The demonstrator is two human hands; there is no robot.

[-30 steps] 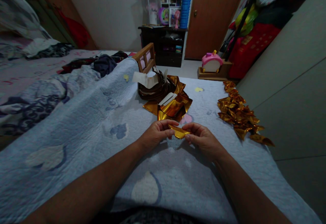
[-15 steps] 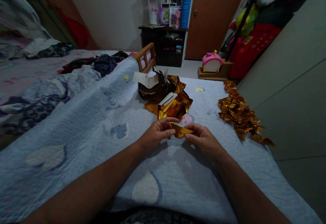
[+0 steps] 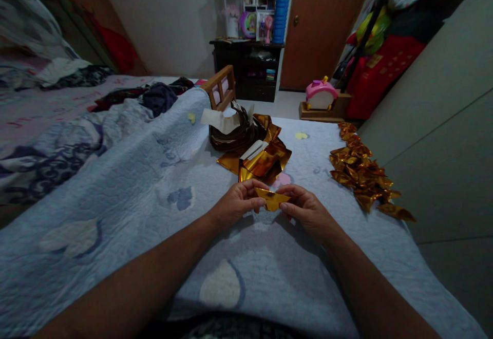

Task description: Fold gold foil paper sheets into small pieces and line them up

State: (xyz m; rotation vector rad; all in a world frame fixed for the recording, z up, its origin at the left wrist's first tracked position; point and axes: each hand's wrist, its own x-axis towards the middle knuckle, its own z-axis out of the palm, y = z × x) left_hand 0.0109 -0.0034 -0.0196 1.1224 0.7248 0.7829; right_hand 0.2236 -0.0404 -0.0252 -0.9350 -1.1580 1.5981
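Observation:
Both hands meet over a pale blue quilt (image 3: 127, 195) and pinch one small folded piece of gold foil paper (image 3: 271, 199). My left hand (image 3: 234, 204) grips its left end with thumb and fingers closed. My right hand (image 3: 306, 210) grips its right end the same way. Just beyond the hands lies a loose stack of gold foil sheets (image 3: 262, 162), partly under a dark round bundle with a white paper strip (image 3: 231, 128). To the right, a row of several folded gold pieces (image 3: 360, 169) runs along the quilt's edge.
A wooden chair back (image 3: 220, 87) stands behind the bundle. Rumpled bedding and dark clothes (image 3: 157, 96) lie at the left. A grey wardrobe wall (image 3: 447, 118) closes the right side. A dark shelf unit (image 3: 248, 69), a brown door and a pink toy (image 3: 320, 94) are at the far end.
The fingers have shifted slightly on the gold piece and it has turned a little between the hands. The arms stay where they were.

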